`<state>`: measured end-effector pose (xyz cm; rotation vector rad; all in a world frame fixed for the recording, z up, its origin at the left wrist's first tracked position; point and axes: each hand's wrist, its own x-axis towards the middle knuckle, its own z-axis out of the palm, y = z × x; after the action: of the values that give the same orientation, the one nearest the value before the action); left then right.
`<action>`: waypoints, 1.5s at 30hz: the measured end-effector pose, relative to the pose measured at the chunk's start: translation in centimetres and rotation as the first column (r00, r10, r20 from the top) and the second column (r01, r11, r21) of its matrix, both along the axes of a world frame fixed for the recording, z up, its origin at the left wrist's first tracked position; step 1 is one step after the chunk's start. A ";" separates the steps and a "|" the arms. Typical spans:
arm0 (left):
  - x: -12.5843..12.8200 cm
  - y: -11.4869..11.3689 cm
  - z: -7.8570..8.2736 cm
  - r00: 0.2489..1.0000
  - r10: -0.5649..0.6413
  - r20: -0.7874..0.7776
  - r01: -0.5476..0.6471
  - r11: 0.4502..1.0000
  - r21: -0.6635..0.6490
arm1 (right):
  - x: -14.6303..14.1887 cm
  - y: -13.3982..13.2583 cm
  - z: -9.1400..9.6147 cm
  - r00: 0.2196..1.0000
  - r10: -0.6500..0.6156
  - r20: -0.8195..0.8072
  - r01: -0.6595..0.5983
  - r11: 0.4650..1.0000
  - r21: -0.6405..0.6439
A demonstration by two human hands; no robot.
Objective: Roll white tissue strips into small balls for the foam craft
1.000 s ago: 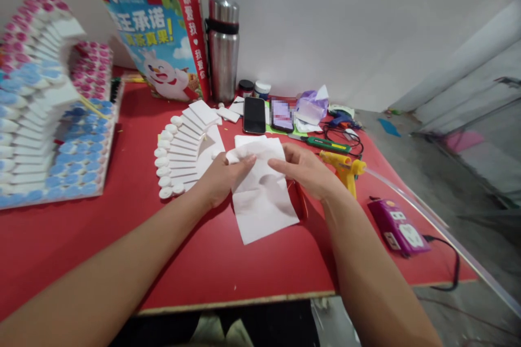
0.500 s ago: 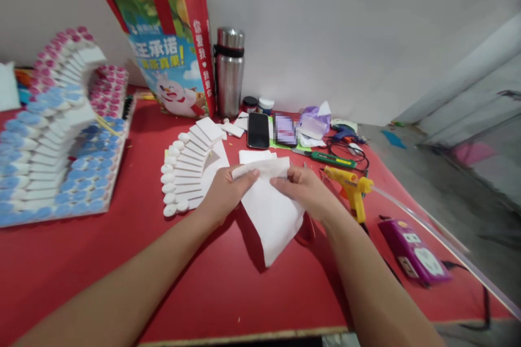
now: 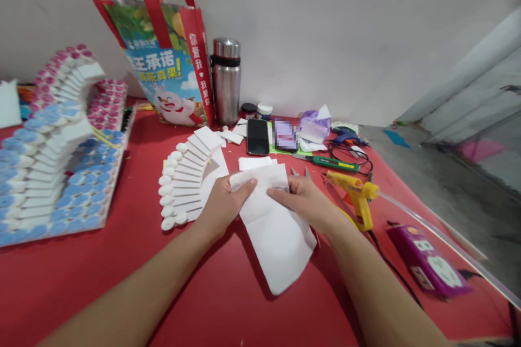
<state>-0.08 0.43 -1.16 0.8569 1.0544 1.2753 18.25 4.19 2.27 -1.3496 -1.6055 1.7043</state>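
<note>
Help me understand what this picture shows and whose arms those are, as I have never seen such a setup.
There is no machine here: a person works with two bare hands, and the picture comes from a camera worn on their head, looking forward and down. The arms entering from the bottom are the wearer's own. The left hand and right hand both hold the upper part of a thin white rectangular sheet over the red table. Left of it lies a fan of white strips with rounded tips; further left stands a larger blue and pink stepped model. To the right lie a yellow glue gun and a purple power strip. At the back are a black phone, a steel flask and a printed red-handled bag.
</note>
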 end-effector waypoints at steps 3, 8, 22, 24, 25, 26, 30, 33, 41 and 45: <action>0.0 0.0 0.0 1.000 0.015 -0.009 -0.016 1.000 -0.011 | 0.1 0.1 0.0 1.000 -0.005 0.004 0.004 1.000 0.008; -0.1 0.1 -0.1 0.999 -0.014 0.031 0.013 1.000 0.027 | 0.5 0.3 0.2 0.999 -0.045 -0.022 0.045 0.999 -0.028; -0.2 0.0 0.1 0.993 -0.092 -0.073 0.093 0.996 0.017 | 0.1 0.2 0.2 0.990 -0.117 -0.077 0.117 0.993 -0.014; -0.2 0.1 0.0 0.994 -0.081 -0.067 0.082 0.997 0.009 | 0.4 0.2 0.4 0.987 -0.136 -0.080 0.134 0.991 -0.031; -0.2 0.1 0.0 0.995 -0.078 -0.056 0.079 0.997 0.008 | 0.5 0.2 0.5 0.987 -0.136 -0.085 0.133 0.990 -0.038; -0.2 0.1 -0.1 0.996 -0.079 -0.046 0.080 0.997 0.008 | 0.5 0.2 0.6 0.988 -0.123 -0.094 0.120 0.992 -0.043; -0.2 0.0 0.1 0.988 -0.123 -0.093 0.124 0.992 0.007 | 0.3 0.0 0.8 0.992 -0.054 -0.116 0.055 0.998 0.010; -0.1 -0.1 0.3 0.985 -0.135 -0.110 0.136 0.991 0.000 | 0.0 0.0 0.4 0.998 -0.053 -0.045 0.054 0.998 0.027; -0.4 0.3 -0.1 0.992 -0.108 -0.060 0.106 0.994 -0.031 | -0.2 -0.1 -0.2 0.992 -0.124 -0.016 0.125 0.989 0.078; -0.4 0.3 -0.2 0.994 -0.105 -0.021 0.105 0.995 -0.002 | -0.4 -0.3 -0.1 0.994 -0.110 -0.024 0.112 0.989 0.094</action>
<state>-0.51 0.74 -1.34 0.9144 1.0133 1.1802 17.84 3.89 2.13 -1.3465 -1.5511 1.5509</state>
